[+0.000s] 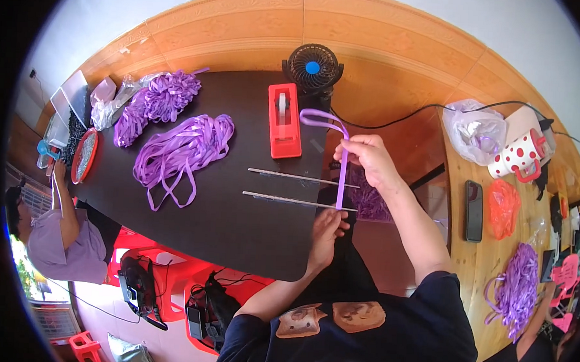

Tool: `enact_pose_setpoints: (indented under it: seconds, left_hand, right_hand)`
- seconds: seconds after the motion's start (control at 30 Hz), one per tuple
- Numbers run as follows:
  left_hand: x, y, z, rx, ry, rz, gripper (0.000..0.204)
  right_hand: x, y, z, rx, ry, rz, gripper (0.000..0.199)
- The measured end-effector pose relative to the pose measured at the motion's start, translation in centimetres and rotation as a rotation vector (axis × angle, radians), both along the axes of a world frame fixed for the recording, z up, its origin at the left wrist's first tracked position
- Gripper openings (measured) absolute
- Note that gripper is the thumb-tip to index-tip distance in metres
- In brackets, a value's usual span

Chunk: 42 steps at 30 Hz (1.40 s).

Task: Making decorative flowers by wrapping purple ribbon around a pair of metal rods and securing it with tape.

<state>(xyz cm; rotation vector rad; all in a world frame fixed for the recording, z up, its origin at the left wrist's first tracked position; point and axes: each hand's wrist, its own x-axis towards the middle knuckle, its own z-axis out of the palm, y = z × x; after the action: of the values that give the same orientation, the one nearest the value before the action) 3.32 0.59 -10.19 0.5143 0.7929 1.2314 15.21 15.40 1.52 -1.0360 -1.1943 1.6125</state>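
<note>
A flat purple ribbon [343,173] stands across the free ends of two thin metal rods, its upper end bent into a loop to the left. My right hand [368,160] pinches it above the far rod [290,174]. Just below the near rod [289,200], my left hand [327,237] has its curled fingers at the ribbon's lower end; their exact hold is partly hidden. Both rods lie parallel on the dark table [236,237] and stick out past its right edge. A red tape dispenser [284,145] sits beyond them.
Purple ribbon bundles [184,147] lie on the table's left. A small black fan [312,67] stands at the back. On the right, a wooden table [457,279] bears a phone [474,212], a dotted cup [516,155] and more ribbon [517,288]. A person [67,236] sits at left.
</note>
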Motion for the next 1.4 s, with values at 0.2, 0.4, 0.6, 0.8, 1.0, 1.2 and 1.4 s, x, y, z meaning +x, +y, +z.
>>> enact_pose_setpoints:
  seconds: [0.2,0.4,0.6,0.8,1.0,1.2,1.4]
  left_hand:
    - [1.5,3.4,1.6,0.156,0.06,0.2,0.04]
    - [3.0,5.3,2.4,0.313,0.017,0.37,0.042]
    - [2.4,5.7,-0.6,0.514,0.388,0.415,0.03]
    - [2.1,4.1,-0.2,0.407,0.457,0.399,0.01]
    - [1.0,0.3,1.3,0.1,0.189,0.205,0.013]
    - [0.1,-3.3,1.4,0.057,0.17,0.081,0.016]
    - [-0.8,-5.7,1.3,-0.028,0.176,0.037,0.015]
  right_hand:
    - [0.1,0.6,-5.0,-0.22,0.062,-0.061,0.016]
    - [0.2,-1.1,-8.2,-0.221,0.037,-0.207,0.014]
    - [-0.7,-4.8,-8.4,-0.417,0.078,-0.146,0.023]
    - [0.4,-8.7,-9.9,-0.41,0.053,-0.121,0.02]
    - [2.7,-13.8,-11.0,-0.307,-0.209,0.009,0.02]
    - [2.8,-16.8,-9.6,0.188,-0.375,-0.317,0.011]
    - [0.4,-16.4,-8.1,-0.081,0.211,0.002,0.014]
